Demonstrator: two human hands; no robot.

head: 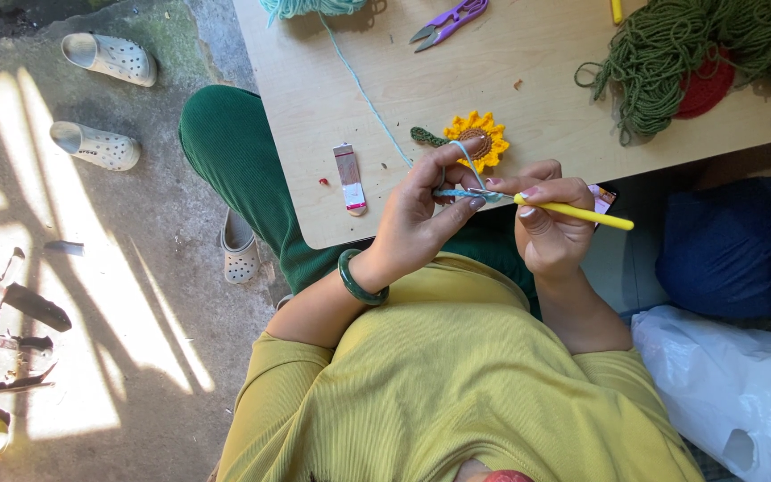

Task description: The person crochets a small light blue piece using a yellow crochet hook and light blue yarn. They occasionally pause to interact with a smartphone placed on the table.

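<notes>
Left hand [421, 214] pinching light blue yarn [468, 191]; right hand [551, 223] gripping yellow crochet hook [582, 213], just beside crocheted sunflower [479, 139] on worktop [528, 80].

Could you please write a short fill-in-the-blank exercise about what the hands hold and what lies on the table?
1. The right hand holds a crochet hook whose colour is ____.
2. The left hand pinches light blue ____.
3. On the wooden table, just beyond the hands, lies a crocheted ____ with yellow petals.
4. The left wrist wears a green ____.

Missing words: yellow; yarn; sunflower; bangle
</notes>
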